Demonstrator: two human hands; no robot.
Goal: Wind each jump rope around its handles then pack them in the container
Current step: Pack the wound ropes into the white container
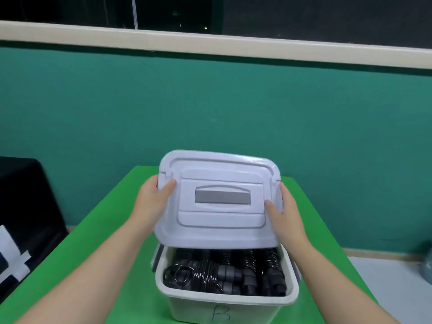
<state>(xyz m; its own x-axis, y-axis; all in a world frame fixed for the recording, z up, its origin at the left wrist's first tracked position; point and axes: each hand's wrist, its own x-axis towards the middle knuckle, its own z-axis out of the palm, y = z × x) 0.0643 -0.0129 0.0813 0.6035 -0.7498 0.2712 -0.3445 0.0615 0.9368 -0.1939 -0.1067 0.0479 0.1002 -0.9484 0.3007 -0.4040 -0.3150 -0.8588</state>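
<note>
Inside, I see the black jump ropes (224, 272), wound in glossy coils around their thick cylindrical handles, lying side by side in the white plastic container (225, 298), which stands on the green table (112, 230) and has a handwritten "B" on its front wall. Above it I see the pale rounded-rectangular lid (219, 199) with a grey recessed handle, tilted up. My left hand (154, 197) grips its left edge, my right hand (285, 211) grips its right edge.
</note>
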